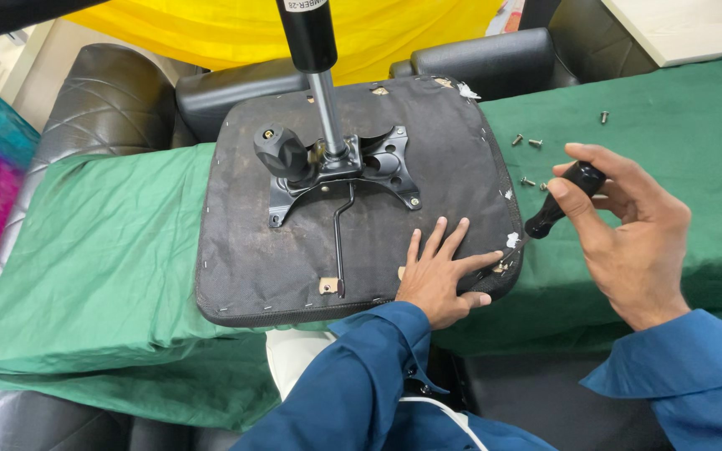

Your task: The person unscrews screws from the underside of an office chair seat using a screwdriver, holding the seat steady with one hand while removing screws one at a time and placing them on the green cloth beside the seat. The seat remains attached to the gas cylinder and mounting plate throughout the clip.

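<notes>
L hand [440, 271] flat, fingers spread, pinning upturned chair seat [294, 250] on green cloth [110, 250]. R hand [628, 234] closed round black screwdriver [563, 200], tip at seat's right corner. Risk: tip slips, jabs L fingers close by; loose screws [528, 142] may roll off.

both arms wear long dark blue sleeves with loose open cuffs, the left sleeve [353, 376] showing a small button near the cuff, the right sleeve [687, 367] plain, and both hands bare.
</notes>
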